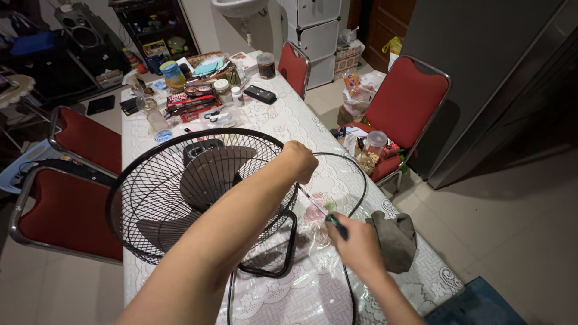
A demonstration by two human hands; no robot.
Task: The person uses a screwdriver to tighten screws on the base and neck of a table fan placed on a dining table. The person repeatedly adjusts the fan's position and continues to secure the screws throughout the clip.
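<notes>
Your table (283, 120) is long, covered with a white lace-patterned cloth under clear plastic, and stands on a pale tiled floor (512, 241) in a dim room; red padded chairs (406, 99) with metal frames flank both long sides, a grey cabinet face (481, 72) rises at the right, and a white basin (239, 7) hangs on the far wall. At the far end of the table sit a round tin with a blue label (173, 73), a dark-lidded jar (265, 64), a small white bottle (238, 95), flat red-and-black packets (189, 99) and a black remote (260, 94). The black wire fan guard (180, 198), with the dark blades behind it, stands tilted at the near middle of the table, and a loose black ring (352, 174) lies just to its right. Your left hand (299, 161) is clenched on the upper right rim of the guard. Your right hand (356, 244) has its fingers wrapped around a screwdriver (325, 213) with a dark green handle, the shaft angled up towards the rim below the left hand. A crumpled grey cloth (394, 238) lies just beside the right hand.
</notes>
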